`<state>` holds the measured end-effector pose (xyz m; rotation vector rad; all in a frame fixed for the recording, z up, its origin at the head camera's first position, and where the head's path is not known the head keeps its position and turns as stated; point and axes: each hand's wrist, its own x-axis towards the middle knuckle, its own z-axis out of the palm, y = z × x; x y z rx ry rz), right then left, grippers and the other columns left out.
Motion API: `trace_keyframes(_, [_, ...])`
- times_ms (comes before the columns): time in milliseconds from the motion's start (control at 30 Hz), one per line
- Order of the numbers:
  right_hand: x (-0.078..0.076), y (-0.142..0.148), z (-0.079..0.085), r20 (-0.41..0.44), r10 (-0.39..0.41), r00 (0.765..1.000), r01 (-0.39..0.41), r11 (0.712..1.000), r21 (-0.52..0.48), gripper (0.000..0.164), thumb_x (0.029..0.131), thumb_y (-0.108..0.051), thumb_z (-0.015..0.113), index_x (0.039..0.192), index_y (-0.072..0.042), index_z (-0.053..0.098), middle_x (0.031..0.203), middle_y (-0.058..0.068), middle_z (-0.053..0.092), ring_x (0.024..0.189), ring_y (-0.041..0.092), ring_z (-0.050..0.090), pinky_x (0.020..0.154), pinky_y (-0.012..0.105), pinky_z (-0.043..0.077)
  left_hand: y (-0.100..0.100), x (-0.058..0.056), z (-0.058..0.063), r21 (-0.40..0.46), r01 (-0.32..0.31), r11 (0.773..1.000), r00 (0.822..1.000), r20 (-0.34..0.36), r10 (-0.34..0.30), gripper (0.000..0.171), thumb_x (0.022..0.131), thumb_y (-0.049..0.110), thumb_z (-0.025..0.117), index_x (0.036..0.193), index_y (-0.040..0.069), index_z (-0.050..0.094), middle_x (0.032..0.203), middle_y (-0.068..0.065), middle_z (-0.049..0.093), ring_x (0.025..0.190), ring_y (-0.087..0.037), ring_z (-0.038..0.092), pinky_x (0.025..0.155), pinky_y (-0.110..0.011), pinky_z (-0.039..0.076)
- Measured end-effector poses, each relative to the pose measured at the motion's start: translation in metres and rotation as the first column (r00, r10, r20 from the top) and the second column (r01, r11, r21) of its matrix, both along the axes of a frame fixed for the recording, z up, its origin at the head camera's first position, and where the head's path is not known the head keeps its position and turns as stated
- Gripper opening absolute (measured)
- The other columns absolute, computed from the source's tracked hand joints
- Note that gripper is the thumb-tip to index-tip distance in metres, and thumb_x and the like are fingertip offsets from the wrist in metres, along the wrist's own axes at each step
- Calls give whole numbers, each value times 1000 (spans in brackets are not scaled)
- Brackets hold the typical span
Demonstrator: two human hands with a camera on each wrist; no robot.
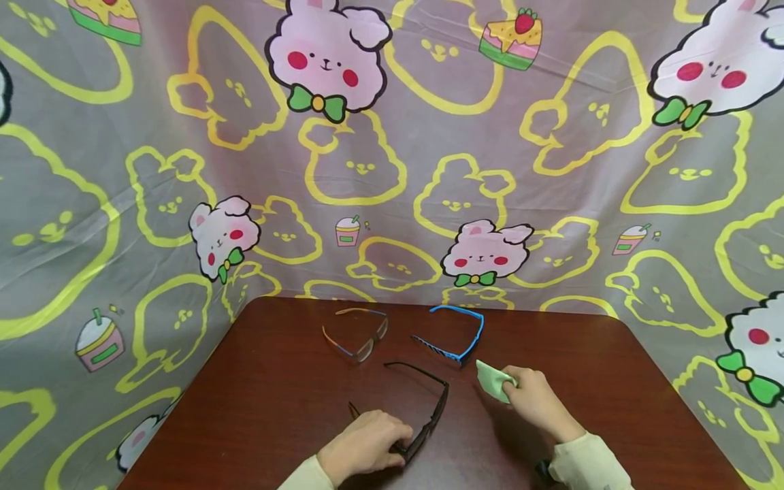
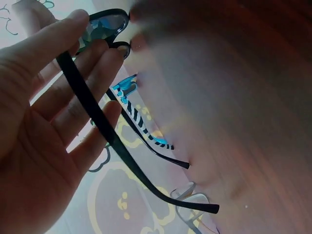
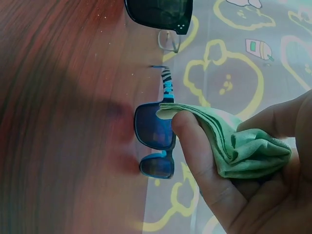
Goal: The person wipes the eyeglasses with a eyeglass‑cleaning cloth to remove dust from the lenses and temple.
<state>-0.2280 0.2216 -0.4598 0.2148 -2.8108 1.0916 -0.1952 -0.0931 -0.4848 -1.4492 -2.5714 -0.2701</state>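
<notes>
My left hand (image 1: 365, 442) pinches a pair of black sunglasses (image 1: 438, 412) at the near corner, where the lens frame meets the temple. Both temples are unfolded and point to the far left. In the left wrist view the thumb lies at the hinge, with the fingers behind the temple (image 2: 87, 100). My right hand (image 1: 542, 401) grips a folded light green cloth (image 1: 492, 381) between thumb and fingers, to the right of the black sunglasses. Its free edge sticks out past the fingertips in the right wrist view.
Blue sunglasses (image 1: 480, 330) with a zebra-striped temple stand unfolded at the back of the brown table (image 1: 245, 408). Left of them are glasses with clear lenses and orange-tipped temples (image 1: 366, 350). A patterned cloth curtain (image 1: 367, 163) encloses the table's back and sides.
</notes>
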Motion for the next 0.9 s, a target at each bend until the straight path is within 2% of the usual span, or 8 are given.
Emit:
trace_keyframes(167, [-1,0,-1,14,3,1000,-3,1000,-13,19,79,4,53,88,-5,67,62,-2,58,48,10,55,48,24,45,0,-1,-2,7,-4,1000,1000,-29,4,27,66,31,84,72,26,59,64,23,51,54,10,34,51,-11,33])
trace_keyframes(400, [-2,1,-2,30,5,1000,-4,1000,-31,19,81,4,53,90,-3,67,63,-1,59,50,13,58,47,24,46,-1,-2,-4,3,-12,1000,999,-30,12,26,67,32,83,69,27,58,64,22,53,55,9,41,52,-13,36])
trace_keyframes(633, [-2,3,1,12,18,1000,-17,999,-30,18,81,4,53,88,-4,67,63,0,60,51,16,59,48,24,46,-3,-6,-6,38,-33,999,998,-50,35,33,65,26,85,68,23,52,65,15,42,57,5,38,52,-14,32])
trace_keyframes(800, [1,4,1,44,5,999,-4,999,-36,18,82,3,53,91,-3,67,65,0,60,52,15,59,48,24,46,-5,-4,-5,62,-10,998,997,-71,15,31,68,32,83,69,24,54,66,17,44,57,7,37,53,-13,33])
trace_keyframes(900, [3,5,-1,50,1,999,0,999,-34,18,82,3,53,91,-3,67,65,0,59,52,13,58,48,24,46,-6,-3,-4,70,2,998,994,-111,6,30,69,36,82,70,25,55,66,18,47,56,7,41,54,-15,35])
